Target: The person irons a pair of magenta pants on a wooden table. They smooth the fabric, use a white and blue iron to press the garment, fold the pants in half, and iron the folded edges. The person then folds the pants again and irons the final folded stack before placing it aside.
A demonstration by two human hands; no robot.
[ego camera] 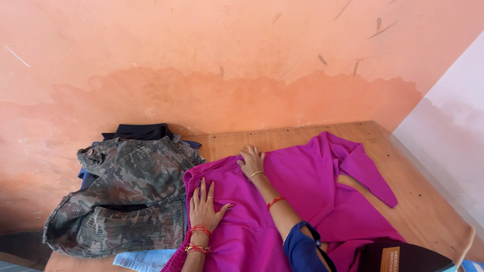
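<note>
Magenta garment (302, 201) is pressed flat on wooden board (423, 201) by spread left hand (204, 209); its edge is pinched by right hand (251, 161). Camouflage jacket (126, 196) lies beside.

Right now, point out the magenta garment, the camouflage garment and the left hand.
magenta garment (307, 181): head view, flat middle of cloth.
camouflage garment (128, 196): head view, centre of its folds.
left hand (205, 207): head view, back of hand.

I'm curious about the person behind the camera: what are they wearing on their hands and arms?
Both hands are bare, without gloves. The left hand has red and gold bangles stacked at the wrist. The right hand has a thin gold bangle at the wrist and a red bangle further up the forearm. A dark blue sleeve covers the right upper arm.
</note>
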